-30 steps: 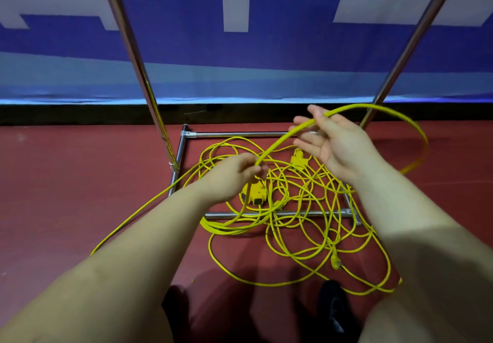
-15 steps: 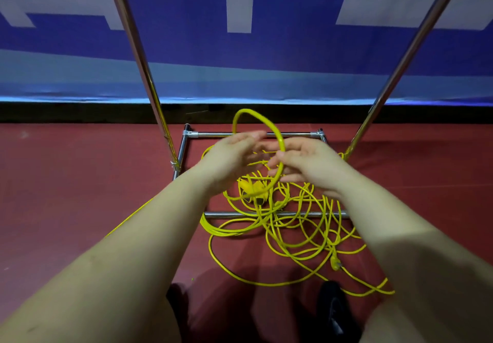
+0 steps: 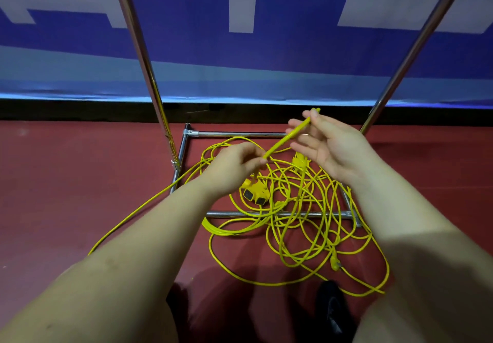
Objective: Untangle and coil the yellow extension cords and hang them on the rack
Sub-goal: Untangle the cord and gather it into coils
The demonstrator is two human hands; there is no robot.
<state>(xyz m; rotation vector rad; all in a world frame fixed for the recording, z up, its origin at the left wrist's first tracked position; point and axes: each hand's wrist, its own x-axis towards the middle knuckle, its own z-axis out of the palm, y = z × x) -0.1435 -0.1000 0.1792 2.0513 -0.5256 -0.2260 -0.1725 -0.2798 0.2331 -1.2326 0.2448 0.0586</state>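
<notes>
A tangle of yellow extension cords (image 3: pixel 298 225) lies on the red floor over the chrome base of the rack (image 3: pixel 234 133). A yellow socket block (image 3: pixel 254 194) with two black outlets hangs just under my left hand (image 3: pixel 234 166), which is shut on the cord above it. A short straight stretch of that cord (image 3: pixel 286 138) runs up and right to my right hand (image 3: pixel 329 146), which pinches it between thumb and forefinger, the other fingers spread. A yellow plug (image 3: pixel 335 264) lies at the near right of the tangle.
Two chrome rack uprights rise at the left (image 3: pixel 145 60) and the right (image 3: pixel 405 57). One cord strand (image 3: pixel 138 209) trails off to the left across the floor. A blue and white banner (image 3: pixel 266 44) stands behind the rack. A dark shoe (image 3: pixel 330 308) is below the tangle.
The small loop held between both hands has been pulled out into a short straight stretch. My right hand moved up and right, my left hand down, and the socket block now hangs visible.
</notes>
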